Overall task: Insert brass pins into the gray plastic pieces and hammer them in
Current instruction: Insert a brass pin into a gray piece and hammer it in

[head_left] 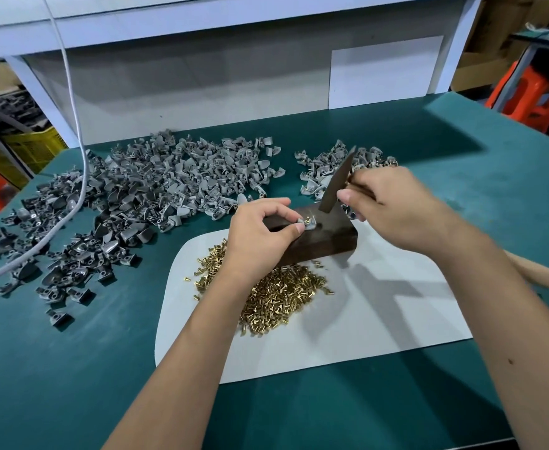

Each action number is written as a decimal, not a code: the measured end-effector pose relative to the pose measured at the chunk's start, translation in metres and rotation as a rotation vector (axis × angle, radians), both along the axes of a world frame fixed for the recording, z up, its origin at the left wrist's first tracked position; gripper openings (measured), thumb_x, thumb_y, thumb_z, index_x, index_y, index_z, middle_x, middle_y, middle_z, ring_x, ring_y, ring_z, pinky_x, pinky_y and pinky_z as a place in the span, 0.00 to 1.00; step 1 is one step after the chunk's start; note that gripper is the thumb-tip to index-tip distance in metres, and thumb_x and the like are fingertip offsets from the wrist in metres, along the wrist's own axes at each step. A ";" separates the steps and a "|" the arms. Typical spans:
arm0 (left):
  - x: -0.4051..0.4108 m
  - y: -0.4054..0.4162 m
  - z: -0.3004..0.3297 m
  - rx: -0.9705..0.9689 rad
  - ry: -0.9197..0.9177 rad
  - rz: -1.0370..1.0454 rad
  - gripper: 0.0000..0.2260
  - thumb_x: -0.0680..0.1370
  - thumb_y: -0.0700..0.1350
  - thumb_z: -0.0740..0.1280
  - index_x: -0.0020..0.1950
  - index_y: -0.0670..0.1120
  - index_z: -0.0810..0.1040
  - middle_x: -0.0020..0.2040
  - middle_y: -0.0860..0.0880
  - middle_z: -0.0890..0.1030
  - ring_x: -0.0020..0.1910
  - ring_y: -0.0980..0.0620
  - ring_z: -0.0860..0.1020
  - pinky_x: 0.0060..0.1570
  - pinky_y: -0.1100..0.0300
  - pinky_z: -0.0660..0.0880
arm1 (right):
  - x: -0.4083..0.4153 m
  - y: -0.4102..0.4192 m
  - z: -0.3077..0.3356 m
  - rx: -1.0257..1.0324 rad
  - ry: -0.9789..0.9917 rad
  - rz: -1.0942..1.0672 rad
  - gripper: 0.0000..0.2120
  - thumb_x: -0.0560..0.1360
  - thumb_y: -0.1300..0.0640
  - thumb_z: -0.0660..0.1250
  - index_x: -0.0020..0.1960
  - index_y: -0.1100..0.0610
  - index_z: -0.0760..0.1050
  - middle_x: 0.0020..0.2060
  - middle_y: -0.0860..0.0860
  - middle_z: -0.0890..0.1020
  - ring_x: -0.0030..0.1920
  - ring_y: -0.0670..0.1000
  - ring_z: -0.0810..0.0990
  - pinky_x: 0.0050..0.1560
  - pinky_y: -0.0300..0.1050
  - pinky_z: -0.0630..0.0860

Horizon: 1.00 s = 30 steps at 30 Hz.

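My left hand (263, 230) pinches a gray plastic piece (308, 223) on top of a dark wooden block (325, 243); a brass pin stands in the piece. My right hand (396, 206) grips a hammer just behind its head. The dark metal hammer head (336, 183) hangs tilted just above and to the right of the piece. The wooden hammer handle sticks out past my right forearm (539, 274). A heap of loose brass pins (279, 293) lies on a white mat (380, 306) in front of the block.
A big pile of gray plastic pieces (143, 190) covers the green table (71, 368) on the left and back. A smaller pile (328, 167) lies behind the block. A gray cable (71, 92) hangs down on the left. An orange stool (532, 95) stands at the far right.
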<state>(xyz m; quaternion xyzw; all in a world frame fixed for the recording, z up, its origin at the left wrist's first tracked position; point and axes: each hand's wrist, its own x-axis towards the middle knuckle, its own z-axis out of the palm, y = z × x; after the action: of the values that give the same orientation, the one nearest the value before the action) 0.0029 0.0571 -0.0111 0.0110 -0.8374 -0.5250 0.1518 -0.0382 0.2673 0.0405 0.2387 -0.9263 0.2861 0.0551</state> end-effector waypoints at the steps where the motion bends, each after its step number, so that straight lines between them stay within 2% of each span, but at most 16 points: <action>1: 0.000 0.000 0.001 0.003 -0.002 -0.002 0.09 0.72 0.39 0.78 0.40 0.53 0.86 0.59 0.51 0.83 0.53 0.67 0.80 0.51 0.78 0.70 | 0.001 -0.003 0.001 0.045 0.003 0.005 0.14 0.83 0.50 0.63 0.40 0.53 0.73 0.35 0.48 0.80 0.38 0.53 0.78 0.39 0.48 0.73; 4: 0.001 0.001 0.003 0.013 -0.014 0.000 0.09 0.72 0.39 0.79 0.39 0.54 0.86 0.58 0.50 0.84 0.57 0.61 0.81 0.61 0.66 0.74 | 0.004 -0.006 0.011 -0.030 0.089 0.040 0.14 0.83 0.49 0.61 0.39 0.47 0.71 0.32 0.45 0.77 0.34 0.46 0.76 0.36 0.47 0.70; 6: 0.001 0.001 0.003 0.024 -0.025 0.002 0.08 0.72 0.39 0.78 0.40 0.53 0.87 0.58 0.50 0.84 0.57 0.59 0.81 0.64 0.59 0.75 | 0.007 -0.009 0.013 -0.169 0.152 0.047 0.13 0.82 0.47 0.59 0.40 0.46 0.71 0.31 0.45 0.76 0.32 0.46 0.74 0.33 0.42 0.66; 7: 0.002 0.001 0.003 0.029 -0.031 0.003 0.08 0.72 0.38 0.78 0.40 0.52 0.87 0.58 0.49 0.84 0.57 0.58 0.82 0.64 0.58 0.76 | 0.009 -0.011 0.011 -0.182 0.171 0.042 0.12 0.82 0.46 0.59 0.42 0.48 0.72 0.31 0.46 0.77 0.32 0.47 0.74 0.33 0.43 0.67; 8: 0.002 0.002 0.004 0.040 -0.037 0.005 0.08 0.72 0.38 0.79 0.40 0.52 0.87 0.58 0.50 0.84 0.56 0.58 0.82 0.64 0.57 0.76 | 0.011 -0.015 0.008 -0.125 0.161 0.040 0.13 0.83 0.47 0.59 0.43 0.50 0.73 0.33 0.47 0.77 0.34 0.49 0.75 0.35 0.47 0.69; 10: 0.002 0.003 0.004 0.056 -0.054 0.012 0.07 0.72 0.38 0.79 0.40 0.51 0.87 0.59 0.50 0.84 0.56 0.59 0.82 0.64 0.56 0.77 | 0.012 -0.021 0.001 0.086 0.061 0.041 0.16 0.84 0.48 0.60 0.38 0.51 0.68 0.34 0.48 0.75 0.39 0.57 0.76 0.40 0.49 0.69; 13: 0.002 0.004 0.005 0.053 -0.075 0.022 0.07 0.72 0.38 0.79 0.41 0.51 0.88 0.60 0.49 0.84 0.57 0.59 0.81 0.65 0.57 0.75 | 0.008 -0.016 0.012 0.279 0.056 -0.005 0.19 0.84 0.46 0.59 0.36 0.49 0.64 0.33 0.45 0.72 0.39 0.56 0.74 0.36 0.48 0.63; 15: 0.003 0.003 0.004 0.049 -0.075 0.022 0.07 0.72 0.39 0.79 0.41 0.51 0.88 0.60 0.49 0.84 0.58 0.59 0.81 0.66 0.58 0.74 | 0.006 -0.012 0.019 0.200 0.154 -0.026 0.16 0.83 0.45 0.58 0.39 0.50 0.67 0.34 0.45 0.73 0.37 0.56 0.74 0.33 0.47 0.63; 17: 0.002 0.002 0.003 0.031 -0.075 0.026 0.06 0.72 0.40 0.79 0.41 0.52 0.88 0.60 0.49 0.84 0.58 0.60 0.81 0.65 0.61 0.73 | 0.010 -0.015 0.018 0.016 0.244 -0.052 0.11 0.84 0.47 0.58 0.46 0.50 0.71 0.34 0.47 0.74 0.35 0.56 0.73 0.36 0.47 0.65; 18: 0.002 0.002 0.003 0.028 -0.078 0.028 0.06 0.72 0.40 0.79 0.42 0.51 0.88 0.61 0.49 0.84 0.57 0.60 0.81 0.64 0.63 0.73 | 0.014 -0.020 0.015 0.014 0.232 -0.052 0.10 0.84 0.47 0.58 0.49 0.51 0.72 0.34 0.49 0.74 0.35 0.57 0.72 0.37 0.48 0.67; 20: 0.002 0.002 0.004 0.039 -0.083 0.026 0.07 0.72 0.39 0.79 0.41 0.52 0.88 0.61 0.48 0.83 0.55 0.62 0.81 0.61 0.66 0.73 | 0.022 -0.030 0.006 0.159 0.097 -0.010 0.09 0.85 0.48 0.58 0.49 0.50 0.69 0.35 0.49 0.73 0.38 0.58 0.72 0.40 0.51 0.71; 21: 0.002 0.003 0.004 0.040 -0.086 0.025 0.08 0.71 0.39 0.79 0.41 0.53 0.87 0.61 0.48 0.83 0.55 0.61 0.81 0.62 0.64 0.74 | 0.024 -0.031 0.006 0.242 0.051 -0.002 0.09 0.85 0.47 0.57 0.47 0.49 0.68 0.35 0.49 0.73 0.39 0.58 0.72 0.41 0.51 0.71; 23: 0.002 0.003 0.004 0.035 -0.089 0.035 0.09 0.71 0.39 0.79 0.40 0.54 0.87 0.62 0.47 0.83 0.58 0.57 0.81 0.67 0.56 0.74 | 0.021 -0.027 0.014 0.345 0.089 -0.024 0.11 0.85 0.46 0.57 0.46 0.48 0.67 0.39 0.51 0.77 0.39 0.58 0.71 0.40 0.50 0.67; 25: 0.002 0.002 0.004 0.028 -0.092 0.038 0.07 0.71 0.40 0.79 0.40 0.53 0.88 0.62 0.48 0.83 0.60 0.56 0.80 0.69 0.52 0.73 | 0.017 -0.023 0.022 0.294 0.193 -0.072 0.11 0.84 0.46 0.57 0.47 0.49 0.70 0.42 0.54 0.80 0.40 0.61 0.73 0.40 0.50 0.66; 27: 0.001 0.002 0.003 0.026 -0.092 0.041 0.06 0.71 0.40 0.79 0.41 0.52 0.88 0.63 0.48 0.83 0.61 0.57 0.80 0.70 0.52 0.72 | 0.021 -0.026 0.022 0.142 0.249 -0.107 0.11 0.85 0.47 0.57 0.51 0.52 0.72 0.41 0.56 0.80 0.41 0.63 0.77 0.39 0.50 0.68; 30: 0.002 0.003 0.004 0.038 -0.092 0.040 0.08 0.71 0.38 0.79 0.40 0.52 0.87 0.65 0.44 0.81 0.64 0.55 0.79 0.71 0.51 0.72 | 0.032 -0.036 0.010 0.239 0.074 -0.053 0.08 0.85 0.48 0.56 0.50 0.51 0.69 0.39 0.53 0.77 0.43 0.63 0.78 0.42 0.52 0.72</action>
<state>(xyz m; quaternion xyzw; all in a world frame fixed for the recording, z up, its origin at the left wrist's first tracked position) 0.0050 0.0598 -0.0067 0.0547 -0.8330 -0.5365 0.1233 -0.0062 0.2309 0.0509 0.2293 -0.9572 0.1631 0.0682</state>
